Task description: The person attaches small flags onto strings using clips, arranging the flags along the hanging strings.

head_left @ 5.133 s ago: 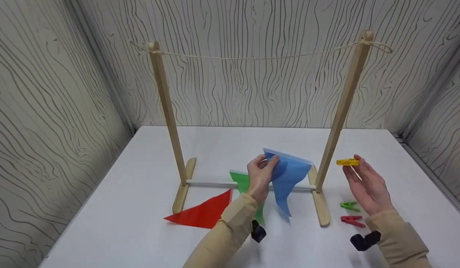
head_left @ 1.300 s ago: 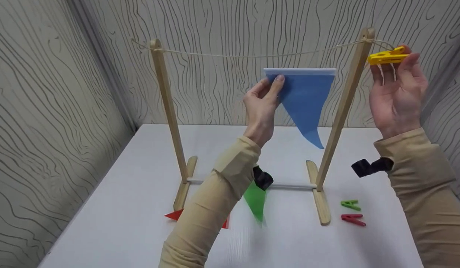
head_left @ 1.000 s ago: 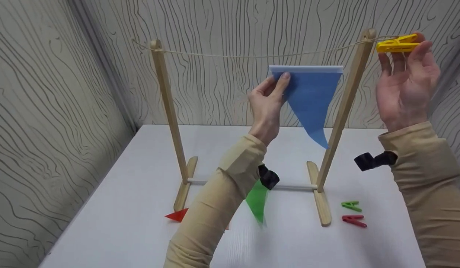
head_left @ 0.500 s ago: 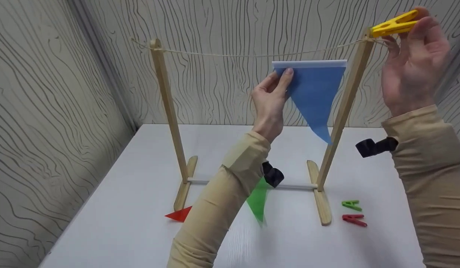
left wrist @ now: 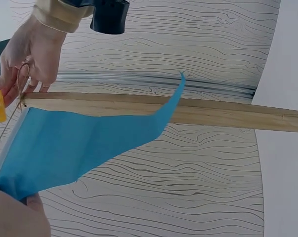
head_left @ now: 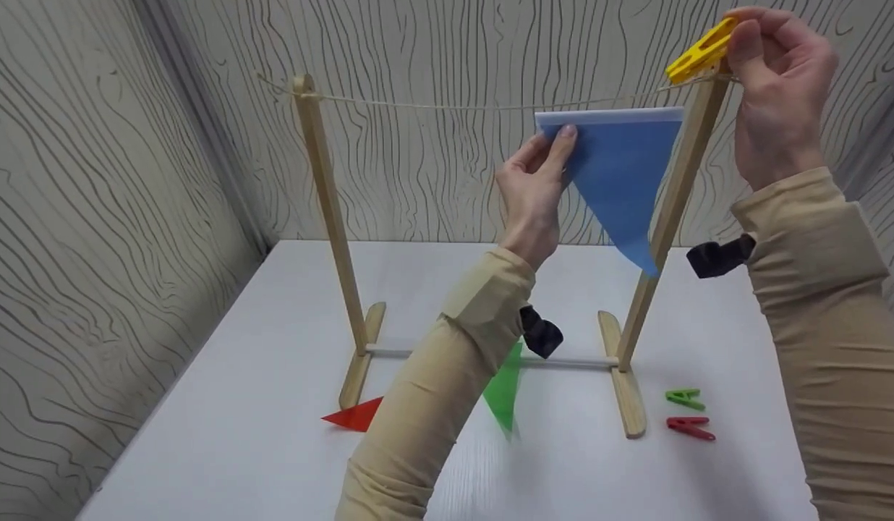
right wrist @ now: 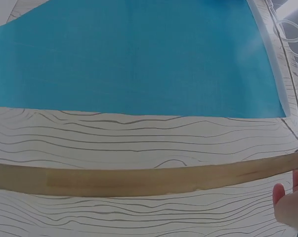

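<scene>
My left hand [head_left: 534,192] pinches a blue triangular flag [head_left: 620,170] near the left end of its white top edge. The flag hangs point down, its top edge just below the string [head_left: 447,108] tied between two wooden posts. My right hand [head_left: 783,101] holds a yellow clothespin [head_left: 701,51] by its handle ends between thumb and fingers. The clothespin slants down to the left, its tip right at the string beside the top of the right post [head_left: 671,210]. In the left wrist view the flag [left wrist: 84,148] stretches sideways, close to the post.
A green clothespin [head_left: 684,398] and a red clothespin [head_left: 691,427] lie on the white table [head_left: 273,463] at the right. A green flag [head_left: 503,394] and a red flag [head_left: 354,415], partly hidden by my left sleeve, lie near the stand's crossbar [head_left: 570,363]. The left post [head_left: 331,217] rises opposite.
Both hands have risen from low over the table to the string. Lately the flag has moved slightly up and right, while the yellow clothespin has swung left over the right post to the string.
</scene>
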Tool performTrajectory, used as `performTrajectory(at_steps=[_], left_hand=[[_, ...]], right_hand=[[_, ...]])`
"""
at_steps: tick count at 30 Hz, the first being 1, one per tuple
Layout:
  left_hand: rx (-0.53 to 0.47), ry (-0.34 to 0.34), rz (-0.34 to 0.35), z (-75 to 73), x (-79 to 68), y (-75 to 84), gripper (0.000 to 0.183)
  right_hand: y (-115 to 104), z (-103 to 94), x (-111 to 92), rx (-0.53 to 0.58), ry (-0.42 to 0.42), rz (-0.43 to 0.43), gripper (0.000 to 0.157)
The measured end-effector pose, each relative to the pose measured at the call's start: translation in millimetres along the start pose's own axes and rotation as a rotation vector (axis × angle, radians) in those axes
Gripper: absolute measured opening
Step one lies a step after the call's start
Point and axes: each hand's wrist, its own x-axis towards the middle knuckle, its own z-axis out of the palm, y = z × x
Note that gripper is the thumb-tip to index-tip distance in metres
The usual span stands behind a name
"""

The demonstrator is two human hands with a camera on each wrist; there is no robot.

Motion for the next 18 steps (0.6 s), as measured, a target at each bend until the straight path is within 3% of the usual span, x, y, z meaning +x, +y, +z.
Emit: performTrajectory(at_steps=[6, 18], left_hand=[[-0.011, 0.018, -0.004, 3.2, 0.2, 0.8, 0.037], [0.015, 0.01, 0.01, 6.8, -0.9, 1.0, 0.033]], right_hand=[[1.3, 2.9, 5.2, -0.014, -0.01, -0.013, 0.016], [4.5, 7.6, 6.0, -0.214, -0.054, -0.089, 0.006]])
